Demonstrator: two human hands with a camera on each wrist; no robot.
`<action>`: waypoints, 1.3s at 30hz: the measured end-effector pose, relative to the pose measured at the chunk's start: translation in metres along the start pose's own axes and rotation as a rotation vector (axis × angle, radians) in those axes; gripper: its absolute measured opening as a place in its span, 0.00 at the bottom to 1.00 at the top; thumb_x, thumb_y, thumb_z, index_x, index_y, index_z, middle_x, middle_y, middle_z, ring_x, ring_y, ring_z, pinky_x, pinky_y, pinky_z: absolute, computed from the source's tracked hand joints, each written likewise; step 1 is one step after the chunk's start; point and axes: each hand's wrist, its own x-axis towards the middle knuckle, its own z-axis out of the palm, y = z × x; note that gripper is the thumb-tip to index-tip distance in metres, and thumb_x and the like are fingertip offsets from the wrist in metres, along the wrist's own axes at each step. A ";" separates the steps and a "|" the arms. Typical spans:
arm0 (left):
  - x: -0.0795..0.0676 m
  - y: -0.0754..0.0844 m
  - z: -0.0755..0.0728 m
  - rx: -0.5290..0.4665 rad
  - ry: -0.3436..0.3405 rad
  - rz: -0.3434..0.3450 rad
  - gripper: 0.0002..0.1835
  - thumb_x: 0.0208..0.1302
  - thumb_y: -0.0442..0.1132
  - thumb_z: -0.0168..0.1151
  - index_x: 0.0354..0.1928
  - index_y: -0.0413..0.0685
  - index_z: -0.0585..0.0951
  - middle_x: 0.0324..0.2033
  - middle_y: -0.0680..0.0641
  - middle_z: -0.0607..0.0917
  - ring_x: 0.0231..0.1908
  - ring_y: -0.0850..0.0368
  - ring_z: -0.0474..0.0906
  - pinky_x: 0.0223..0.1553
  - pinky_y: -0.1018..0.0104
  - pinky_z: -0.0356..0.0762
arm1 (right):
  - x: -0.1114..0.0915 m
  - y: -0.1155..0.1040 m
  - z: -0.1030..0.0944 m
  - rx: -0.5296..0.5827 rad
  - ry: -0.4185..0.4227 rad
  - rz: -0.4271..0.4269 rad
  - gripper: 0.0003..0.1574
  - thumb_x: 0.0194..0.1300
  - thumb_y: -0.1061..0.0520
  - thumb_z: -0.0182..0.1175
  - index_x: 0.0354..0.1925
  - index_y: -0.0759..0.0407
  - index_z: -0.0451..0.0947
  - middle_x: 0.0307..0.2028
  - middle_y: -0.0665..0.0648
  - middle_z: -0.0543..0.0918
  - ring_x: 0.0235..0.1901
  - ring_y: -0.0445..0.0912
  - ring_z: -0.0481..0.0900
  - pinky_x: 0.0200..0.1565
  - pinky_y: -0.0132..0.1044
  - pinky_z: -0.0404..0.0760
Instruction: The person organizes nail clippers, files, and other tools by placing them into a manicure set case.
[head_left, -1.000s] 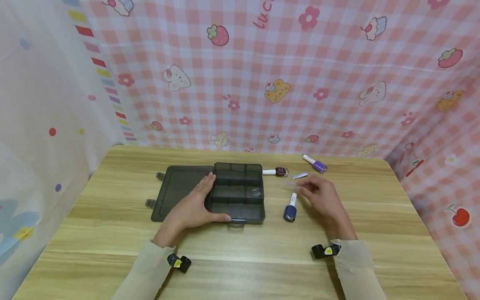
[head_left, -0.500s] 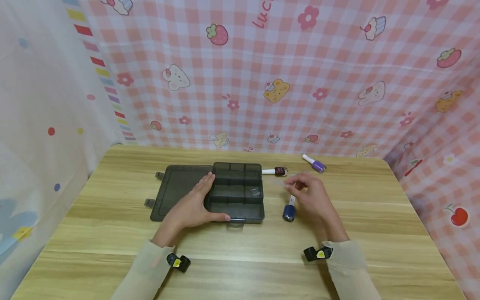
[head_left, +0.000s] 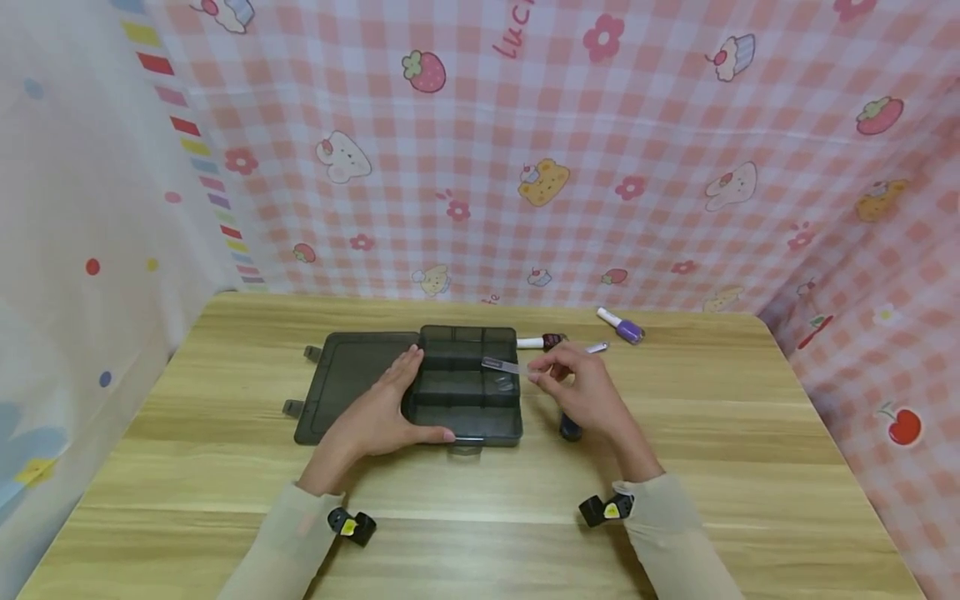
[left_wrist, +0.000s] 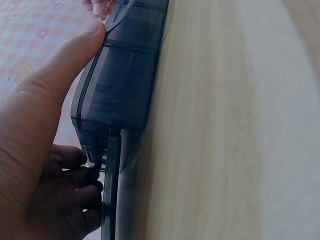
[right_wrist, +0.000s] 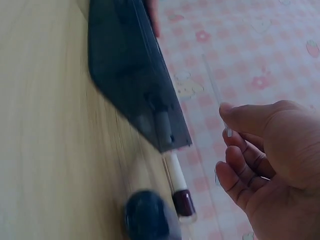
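Note:
A dark translucent compartment box (head_left: pixel 457 423) lies with its lid (head_left: pixel 352 375) folded out to the left. My left hand (head_left: pixel 378 417) rests across it, thumb (left_wrist: pixel 85 42) on the front rim and straight fingers along the hinge side. Between thumb and fingertips, my right hand (head_left: pixel 581 383) pinches a thin clear nail file (head_left: pixel 504 365) with a dark printed end. The file's far end overlaps the right-hand compartments in the head view; the right wrist view shows the file (right_wrist: pixel 214 85) almost edge-on. Small clear pieces (head_left: pixel 504 384) lie in a right compartment.
A dark red nail polish bottle (head_left: pixel 553 341) lies against the box's right side. Nail clippers (head_left: pixel 597 347) and a purple nail polish bottle (head_left: pixel 630 332) lie farther right. Below my right hand, a dark blue polish bottle (head_left: pixel 571 428) is partly hidden. A checked cloth (head_left: pixel 480 183) hangs behind the table.
My right hand has moved left with the nail file, from beyond the blue polish bottle to the box's right edge. My left hand has stayed on the box.

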 end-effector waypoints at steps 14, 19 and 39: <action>-0.001 0.000 -0.001 -0.012 0.002 -0.013 0.76 0.41 0.83 0.68 0.84 0.54 0.43 0.84 0.52 0.42 0.83 0.46 0.41 0.76 0.36 0.56 | 0.016 -0.023 0.019 -0.044 -0.098 -0.031 0.05 0.68 0.57 0.69 0.42 0.53 0.88 0.35 0.49 0.82 0.34 0.42 0.77 0.37 0.34 0.78; -0.001 0.001 -0.002 -0.009 -0.004 -0.019 0.75 0.41 0.83 0.68 0.84 0.54 0.43 0.84 0.52 0.42 0.83 0.46 0.41 0.76 0.36 0.56 | 0.023 -0.028 0.026 -0.056 -0.116 -0.036 0.05 0.68 0.56 0.69 0.42 0.54 0.88 0.34 0.50 0.82 0.33 0.42 0.76 0.37 0.33 0.77; 0.000 0.001 -0.002 -0.009 -0.015 -0.022 0.76 0.41 0.83 0.67 0.84 0.54 0.42 0.84 0.52 0.42 0.83 0.46 0.41 0.76 0.36 0.56 | 0.040 -0.049 0.052 -0.092 -0.181 0.015 0.04 0.68 0.56 0.69 0.40 0.54 0.88 0.35 0.50 0.80 0.34 0.41 0.77 0.37 0.33 0.77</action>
